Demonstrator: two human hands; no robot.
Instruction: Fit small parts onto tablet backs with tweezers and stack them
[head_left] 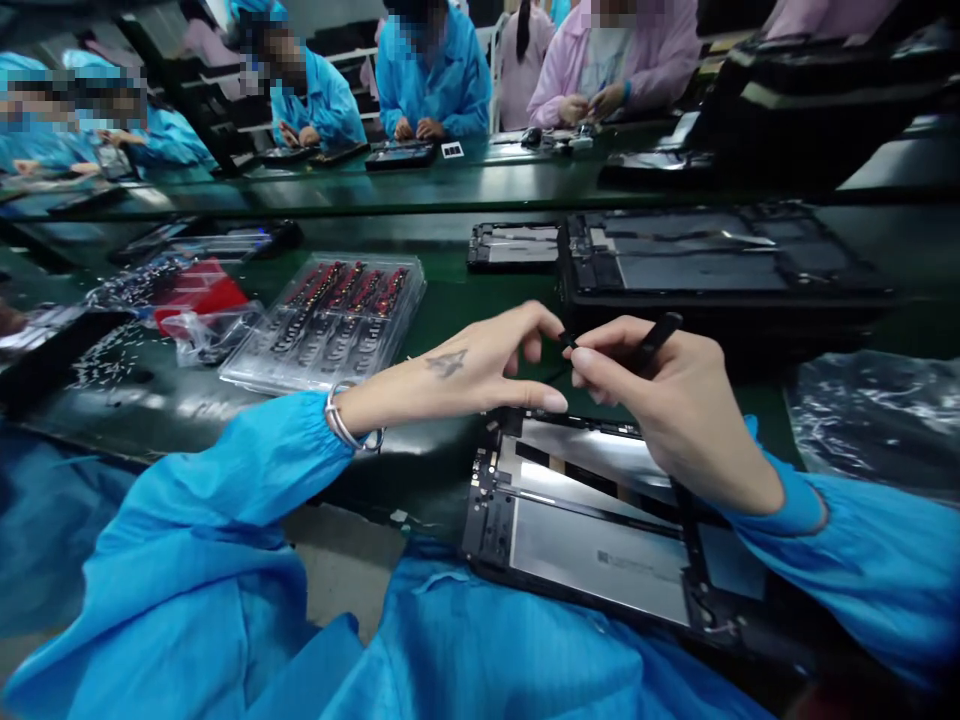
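My right hand point(660, 390) is closed round a slim black pen-like tool point(661, 338), whose end sticks up above the thumb. At its thumb and forefinger tips is a small dark piece point(568, 342), too small to name. My left hand point(487, 365) reaches in from the left, thumb and forefinger apart, the forefinger tip close by that piece; whether it touches I cannot tell. Below both hands lies an opened tablet-like device point(600, 555) with silver metal plates and black strips showing, partly hidden by my right hand and sleeve.
Left of my hands is a clear plastic tray point(330, 320) of small red and black parts. Beyond it are a red piece point(199, 295) and scattered bits. Opened devices point(697, 260) stack at the back right. A clear plastic bag point(877, 420) lies right. Co-workers sit opposite.
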